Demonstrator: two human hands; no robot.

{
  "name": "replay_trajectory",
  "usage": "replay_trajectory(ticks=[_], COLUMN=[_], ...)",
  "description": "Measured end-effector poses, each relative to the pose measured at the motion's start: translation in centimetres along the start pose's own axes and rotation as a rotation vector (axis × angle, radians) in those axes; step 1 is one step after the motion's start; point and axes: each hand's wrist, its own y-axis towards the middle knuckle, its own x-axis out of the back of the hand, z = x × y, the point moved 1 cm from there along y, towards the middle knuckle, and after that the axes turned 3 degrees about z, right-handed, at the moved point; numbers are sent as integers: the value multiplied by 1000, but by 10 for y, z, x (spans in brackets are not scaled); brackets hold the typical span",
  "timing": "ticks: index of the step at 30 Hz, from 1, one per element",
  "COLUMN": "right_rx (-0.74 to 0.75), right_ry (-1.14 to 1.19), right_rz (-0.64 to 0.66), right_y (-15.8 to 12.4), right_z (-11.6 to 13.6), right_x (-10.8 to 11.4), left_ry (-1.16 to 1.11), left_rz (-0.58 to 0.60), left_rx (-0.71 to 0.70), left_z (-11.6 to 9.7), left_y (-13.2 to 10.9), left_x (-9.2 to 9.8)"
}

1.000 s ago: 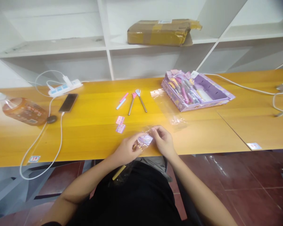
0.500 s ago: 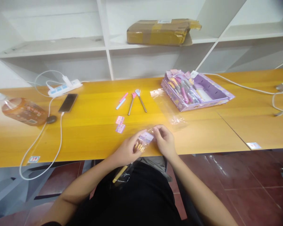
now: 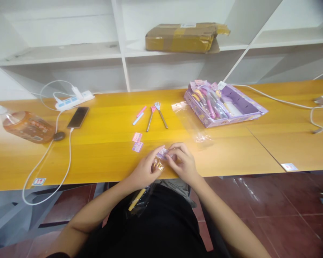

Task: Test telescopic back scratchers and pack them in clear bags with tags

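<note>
My left hand (image 3: pixel 144 171) is closed around a yellow back scratcher (image 3: pixel 136 200) in a clear plastic bag. Its yellow claw end shows beside the thumb, and its handle hangs down toward my lap. My right hand (image 3: pixel 185 165) pinches the top of the bag by the purple label card (image 3: pixel 162 153). Beyond my hands lie a pink back scratcher (image 3: pixel 150 120) and a blue back scratcher (image 3: pixel 162 116) with metal rods, out of any bag. To their left are a pink tube (image 3: pixel 141 111) and a light blue tube (image 3: pixel 138 118). Two small cards (image 3: pixel 137 142) lie nearer.
A purple display box (image 3: pixel 233 120) with several bagged back scratchers stands back right, clear wrappers (image 3: pixel 187 118) beside it. At left are a phone (image 3: pixel 78 117), power strip (image 3: pixel 74 101), cables and a drink bottle (image 3: pixel 29 126). A taped carton (image 3: pixel 180 38) rests on the shelf.
My right hand has moved left, over the label card, with its fingers now on the bag's top. The left hand keeps its hold in nearly the same place.
</note>
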Motion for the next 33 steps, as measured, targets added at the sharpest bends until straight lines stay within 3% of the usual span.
replay_trajectory(ticks=[6,12,18,24,30,33], right_rx=[11,-140,-283,-273,-266,-287], right_ry=[87,161,135,161,303,388], right_rz=[127,83,186,256,208,283], right_y=[0,-5,-4,-4,-6,-4], right_z=[1,-11,-10,-6,-10,-9], right_x=[1,-7,-4,-2,-5,-4], left_ry=[35,20,46,13,-215,-306], left_rz=[9,27,35,21,-87,-211], left_rx=[-39,44,25,42,39,12], left_z=[-6,-1,-2,3,13,15], left_y=[2,-1,0,0,2,3], left_x=[1,0,0,-1,-5,-4])
